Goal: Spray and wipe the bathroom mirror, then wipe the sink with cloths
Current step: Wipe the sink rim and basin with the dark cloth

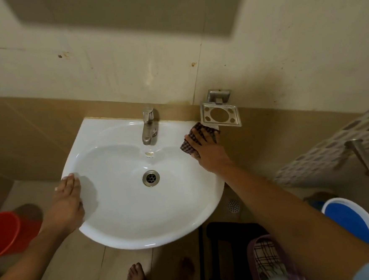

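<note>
A white wall-mounted sink [128, 229] fills the middle of the view, with a metal tap [149, 129] at its back and a round drain [151, 178] in the bowl. My right hand [209, 152] presses a dark checked cloth [195, 137] flat onto the sink's back right corner, fingers spread over it. My left hand [66, 202] rests flat on the sink's left rim, fingers together, with nothing in it. The lower edge of the mirror [126, 15] shows at the top.
A metal soap holder [221, 115] juts from the wall just above the cloth. A red bucket [4, 233] stands on the floor at left, a blue-and-white bucket [353, 220] at right. A basket with checked cloth [268, 260] sits on a dark stool below my right arm. My bare feet [136, 278] stand on the tiled floor.
</note>
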The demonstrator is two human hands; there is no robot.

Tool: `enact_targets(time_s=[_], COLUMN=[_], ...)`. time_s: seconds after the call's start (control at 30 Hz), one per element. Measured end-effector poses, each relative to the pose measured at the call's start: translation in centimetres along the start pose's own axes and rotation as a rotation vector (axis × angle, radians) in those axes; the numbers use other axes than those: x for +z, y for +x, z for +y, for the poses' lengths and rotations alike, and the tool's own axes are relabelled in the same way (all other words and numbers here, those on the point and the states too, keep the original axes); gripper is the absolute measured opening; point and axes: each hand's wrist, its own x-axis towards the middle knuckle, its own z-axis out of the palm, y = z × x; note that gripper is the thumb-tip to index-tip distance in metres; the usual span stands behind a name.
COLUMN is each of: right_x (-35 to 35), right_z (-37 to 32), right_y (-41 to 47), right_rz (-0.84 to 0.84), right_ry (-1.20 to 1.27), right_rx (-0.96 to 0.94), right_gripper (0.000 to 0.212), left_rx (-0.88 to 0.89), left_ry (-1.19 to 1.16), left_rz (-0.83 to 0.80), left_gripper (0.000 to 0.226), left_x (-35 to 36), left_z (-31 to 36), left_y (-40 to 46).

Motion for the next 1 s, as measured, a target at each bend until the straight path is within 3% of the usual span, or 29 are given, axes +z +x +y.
enact_targets(time_s=[0.2,0.3,0.47,0.63,0.73,1.0], right_x=[2.3,2.2,0.2,0.3,0.8,2.6], right_z=[-0.3,-2.6,-11.0,-17.2,-15.8,-8.6], right_y=[-7.4,-10.5,-12.8,-11.7,-10.5,-7.2], right_rz=[0.022,0.028,-0.279,-0.53,-0.595,-0.482], right_ry=[-0.059,-0.04,-0.018,0.236,0.169,-0.213], right_rx=[0.009,0.052,0.143,0.087,0.047,0.133], right_gripper=[0.052,0.059,0.065,0.057,0.059,0.067], left_rx=[0.024,0.041,0.076,0.109,0.126,0.156], left_ry=[0.014,0.013,-0.024,-0.054,-0.058,-0.085], left_rz=[-0.006,-0.007,0.0,0.007,-0.017,0.013], left_gripper=[0.068,0.067,0.067,0.063,0.069,0.065], left_x=[-1.6,-2.1,-1.7,-0.9,-0.4,-0.6], left_z=[-0.3,-0.5,-1.3,-2.1,-2.5,-2.3], left_y=[1.9,2.5,2.6,2.8,3.0,2.8])
